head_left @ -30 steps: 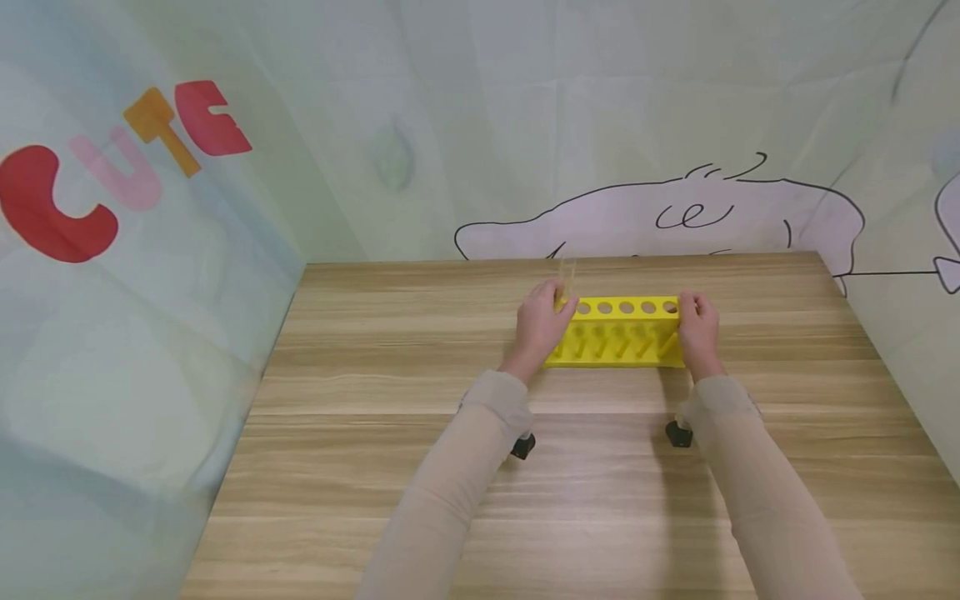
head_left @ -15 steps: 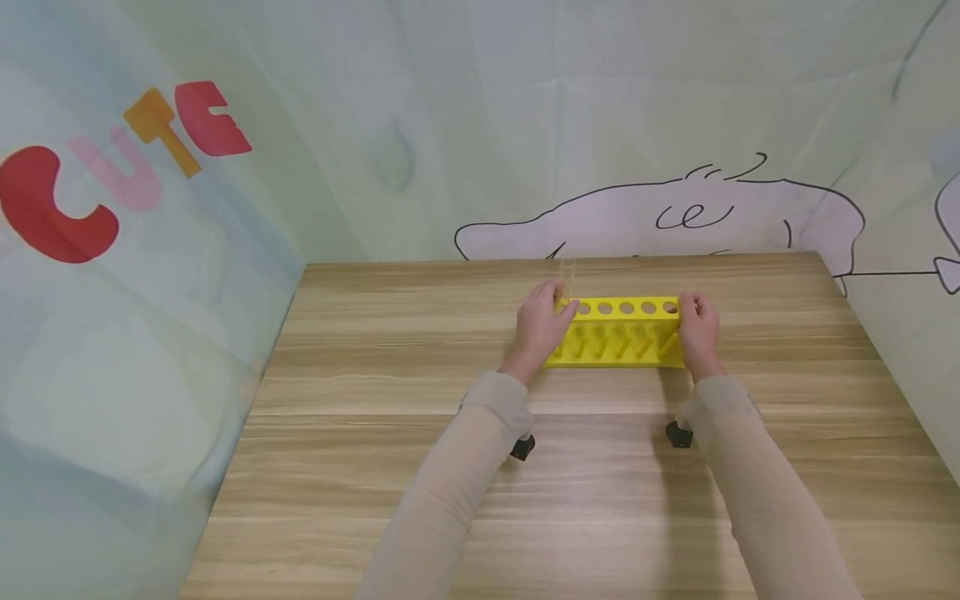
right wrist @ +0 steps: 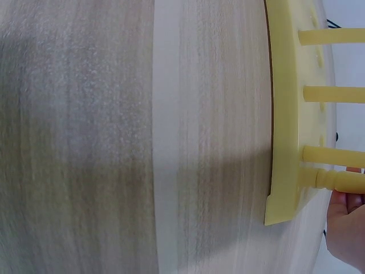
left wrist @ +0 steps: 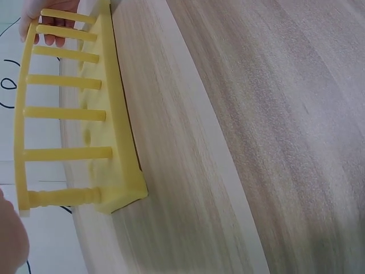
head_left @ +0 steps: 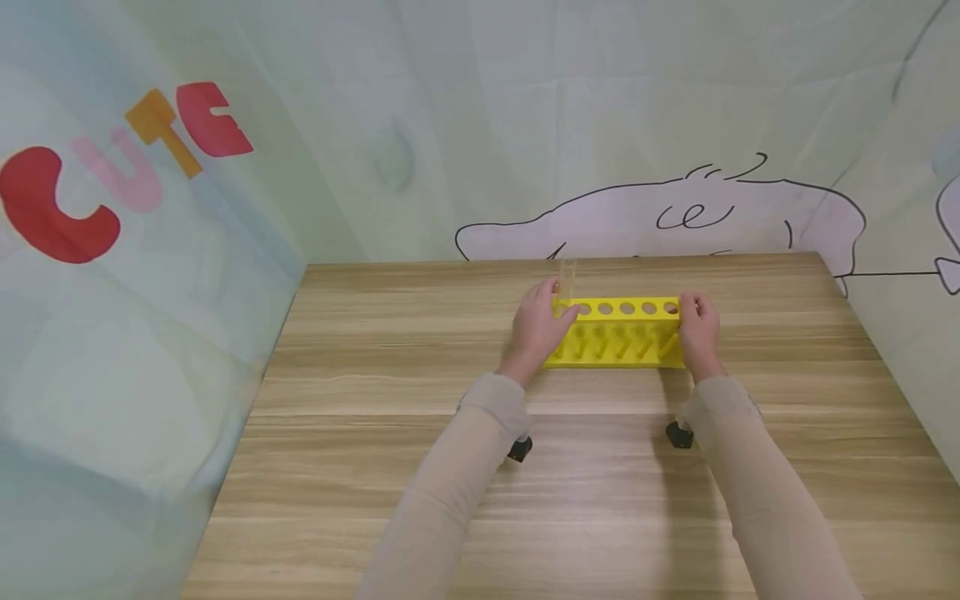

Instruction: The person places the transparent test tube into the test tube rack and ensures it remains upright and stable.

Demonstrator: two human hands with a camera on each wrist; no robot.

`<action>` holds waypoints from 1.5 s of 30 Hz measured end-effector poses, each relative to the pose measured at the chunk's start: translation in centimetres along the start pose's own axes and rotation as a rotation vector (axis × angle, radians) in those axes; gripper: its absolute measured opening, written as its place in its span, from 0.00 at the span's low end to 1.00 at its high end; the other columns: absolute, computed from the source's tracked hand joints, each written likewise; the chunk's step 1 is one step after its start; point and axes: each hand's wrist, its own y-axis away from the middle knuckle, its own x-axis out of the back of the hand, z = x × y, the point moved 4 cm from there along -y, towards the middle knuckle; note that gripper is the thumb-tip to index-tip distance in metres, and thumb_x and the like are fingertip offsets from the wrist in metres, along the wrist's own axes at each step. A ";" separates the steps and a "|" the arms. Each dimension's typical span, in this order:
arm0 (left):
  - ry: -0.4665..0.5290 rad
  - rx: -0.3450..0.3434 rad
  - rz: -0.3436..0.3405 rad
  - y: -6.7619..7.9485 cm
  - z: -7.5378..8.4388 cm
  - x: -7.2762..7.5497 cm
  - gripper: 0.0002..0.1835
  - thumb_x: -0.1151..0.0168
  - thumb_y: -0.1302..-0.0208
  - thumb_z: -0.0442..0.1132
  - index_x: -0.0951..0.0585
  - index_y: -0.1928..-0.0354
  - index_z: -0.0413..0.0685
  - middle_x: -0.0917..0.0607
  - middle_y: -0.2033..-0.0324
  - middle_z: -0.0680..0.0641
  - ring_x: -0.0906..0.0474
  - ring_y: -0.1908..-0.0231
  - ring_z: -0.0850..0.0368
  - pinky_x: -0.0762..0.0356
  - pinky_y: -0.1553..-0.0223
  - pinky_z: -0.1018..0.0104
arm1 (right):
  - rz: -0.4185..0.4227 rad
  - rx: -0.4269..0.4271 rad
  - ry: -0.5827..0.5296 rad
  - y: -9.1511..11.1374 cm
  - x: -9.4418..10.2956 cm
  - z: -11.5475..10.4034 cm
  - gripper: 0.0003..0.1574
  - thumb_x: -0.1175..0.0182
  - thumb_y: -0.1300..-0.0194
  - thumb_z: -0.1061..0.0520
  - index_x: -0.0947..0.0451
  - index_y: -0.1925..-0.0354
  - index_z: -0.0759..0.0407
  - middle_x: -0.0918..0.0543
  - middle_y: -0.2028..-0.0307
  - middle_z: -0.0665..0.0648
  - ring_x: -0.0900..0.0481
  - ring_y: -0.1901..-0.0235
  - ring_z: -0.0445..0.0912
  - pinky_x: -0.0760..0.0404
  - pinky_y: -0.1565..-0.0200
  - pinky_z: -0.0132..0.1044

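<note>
A yellow test tube rack (head_left: 626, 360) stands upright on the wooden table, with a row of round holes along its top. A clear test tube (head_left: 567, 279) rises upright at the leftmost end; whether it meets the base is hidden. My left hand (head_left: 535, 329) is around that end, thumb over the top plate and fingers parted from it, with the tube in the gap. In the left wrist view only part of the left hand (left wrist: 10, 240) shows, below the rack's corner. My right hand (head_left: 699, 332) grips the right end, thumb in front, fingers partly hidden behind it.
The wooden table (head_left: 360, 450) extends around the rack. A printed fabric backdrop (head_left: 405, 125) rises behind the table's back edge. Small black wrist devices (head_left: 678, 434) hang under both sleeves.
My left hand's fingers have shifted slightly left, away from the test tube, so more of the tube shows. The rack and my right hand have stayed put.
</note>
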 end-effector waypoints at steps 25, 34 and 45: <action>0.024 -0.030 -0.024 1.2 -2.6 -0.1 0.38 0.41 0.49 0.59 0.39 0.38 0.53 0.35 0.40 0.52 0.40 0.39 0.55 0.42 0.37 0.61 | -0.014 -0.004 0.020 0.0 0.1 0.0 0.13 0.60 0.34 0.43 0.35 0.70 0.45 0.30 0.71 0.43 0.38 0.72 0.37 0.36 0.70 0.24; 0.062 0.029 -0.062 1.8 -4.2 -0.2 0.40 0.44 0.50 0.64 0.42 0.37 0.57 0.38 0.37 0.53 0.43 0.38 0.56 0.42 0.37 0.59 | -0.020 -0.011 0.053 0.2 0.2 -0.3 0.12 0.61 0.34 0.43 0.35 0.69 0.44 0.30 0.70 0.42 0.37 0.73 0.37 0.35 0.71 0.23; 0.135 0.087 -0.066 2.8 -5.7 0.0 0.42 0.45 0.51 0.66 0.43 0.36 0.59 0.39 0.37 0.53 0.42 0.38 0.54 0.40 0.39 0.55 | -0.025 -0.037 0.040 0.3 0.2 -0.3 0.10 0.60 0.34 0.44 0.35 0.68 0.44 0.30 0.70 0.43 0.37 0.73 0.37 0.36 0.71 0.24</action>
